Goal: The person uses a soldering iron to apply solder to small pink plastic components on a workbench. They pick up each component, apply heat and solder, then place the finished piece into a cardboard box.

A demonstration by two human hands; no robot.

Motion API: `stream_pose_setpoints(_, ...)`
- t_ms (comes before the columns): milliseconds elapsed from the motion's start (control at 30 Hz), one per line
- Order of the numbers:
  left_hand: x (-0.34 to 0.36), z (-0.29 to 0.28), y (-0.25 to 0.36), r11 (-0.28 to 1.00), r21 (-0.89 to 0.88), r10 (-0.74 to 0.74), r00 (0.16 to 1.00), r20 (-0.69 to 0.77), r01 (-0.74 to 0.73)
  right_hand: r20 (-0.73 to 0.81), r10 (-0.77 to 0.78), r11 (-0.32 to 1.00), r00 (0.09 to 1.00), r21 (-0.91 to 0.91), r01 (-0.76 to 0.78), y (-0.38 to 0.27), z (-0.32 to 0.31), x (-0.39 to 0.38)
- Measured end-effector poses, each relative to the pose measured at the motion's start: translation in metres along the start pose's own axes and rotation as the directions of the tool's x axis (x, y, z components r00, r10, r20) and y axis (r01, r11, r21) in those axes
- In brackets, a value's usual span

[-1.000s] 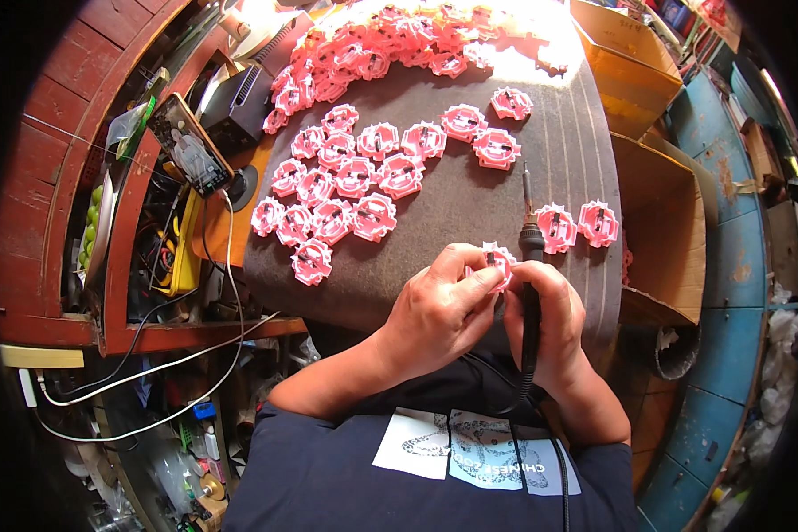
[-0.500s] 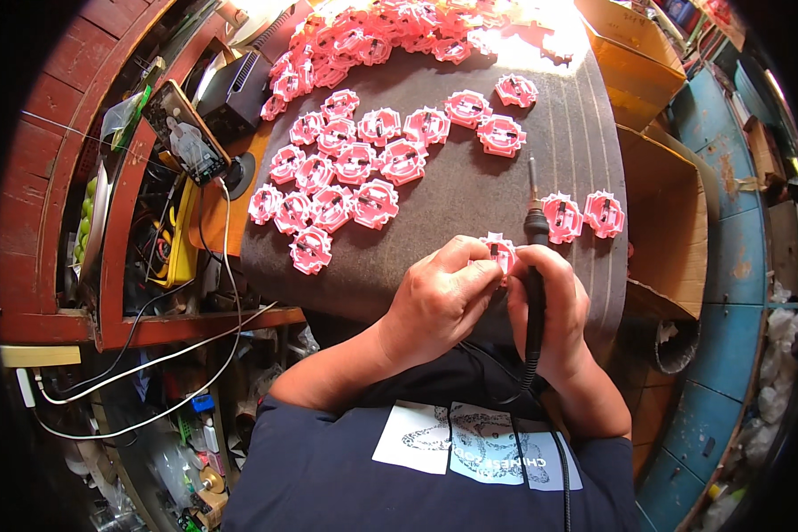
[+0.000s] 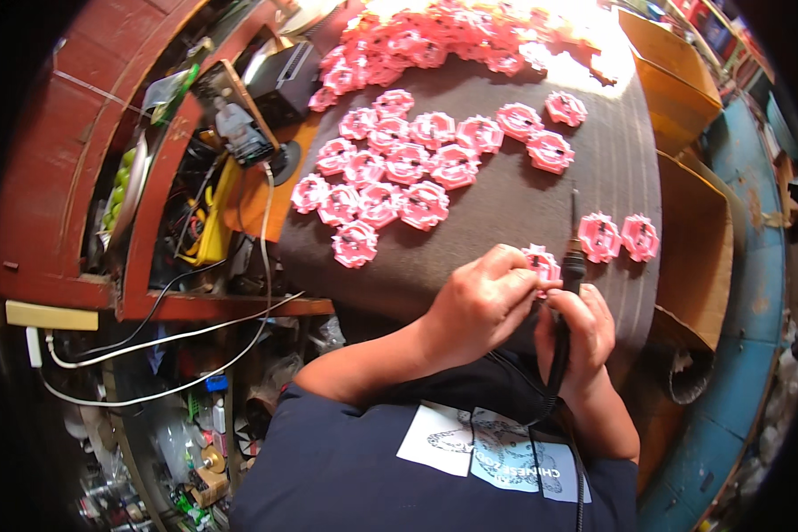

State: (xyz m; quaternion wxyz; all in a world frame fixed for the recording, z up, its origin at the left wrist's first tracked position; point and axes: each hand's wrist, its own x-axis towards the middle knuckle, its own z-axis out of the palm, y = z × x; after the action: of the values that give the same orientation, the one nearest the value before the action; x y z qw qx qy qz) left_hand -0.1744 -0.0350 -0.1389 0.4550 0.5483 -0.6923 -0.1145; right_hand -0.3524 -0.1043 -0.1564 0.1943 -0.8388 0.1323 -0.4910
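Observation:
A small pink plastic part (image 3: pixel 541 263) with a dark piece in its middle is pinched in the closed fingers of my left hand (image 3: pixel 483 297), low over the near part of the table. My right hand (image 3: pixel 583 330) is closed around a soldering iron (image 3: pixel 573 266), its thin tip pointing away from me and off the pink part. The right thumb and index finger also meet at the part's near edge; whether they grip anything small there is hidden. Two more pink parts (image 3: pixel 599 238) lie just right of the iron.
Several similar pink parts (image 3: pixel 408 163) are spread on the dark tabletop (image 3: pixel 505 213), with a large heap (image 3: pixel 399 44) at the back. Cardboard boxes (image 3: pixel 696 239) stand along the right. On the left are a propped phone (image 3: pixel 235 120), a black box-shaped device (image 3: pixel 284 80) and white cables (image 3: pixel 195 330).
The whole view has shifted, so the scene sits farther right in the picture. My right fingertips have come down to the near edge of the pink part. Both holds remain.

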Motion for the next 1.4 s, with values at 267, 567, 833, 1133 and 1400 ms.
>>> stream_pose_setpoints(267,-0.005,0.002,-0.004,1.0,0.004,0.011,1.0,-0.005,-0.011,0.015,0.057,0.998,0.998,0.002,-0.057,-0.001,0.005,0.001)
stream_pose_setpoints(567,0.0,-0.001,0.0,1.0,0.026,0.005,1.0,0.016,-0.006,-0.005,-0.079,0.997,0.997,0.014,0.079,0.005,-0.033,-0.019)
stream_pose_setpoints(833,0.001,-0.002,0.001,0.999,0.044,-0.003,1.0,0.026,0.002,0.001,-0.092,0.983,0.996,0.161,0.091,0.007,-0.046,-0.026)
stream_pose_setpoints(1133,0.003,-0.006,0.003,0.999,0.044,0.008,0.998,0.06,-0.011,0.011,-0.097,0.975,0.995,0.2,0.093,0.004,-0.051,-0.032)
stream_pose_setpoints(1400,0.002,-0.005,0.006,0.999,0.05,-0.005,0.998,0.063,0.002,0.032,-0.085,0.977,0.996,0.2,0.077,0.001,-0.051,-0.032)
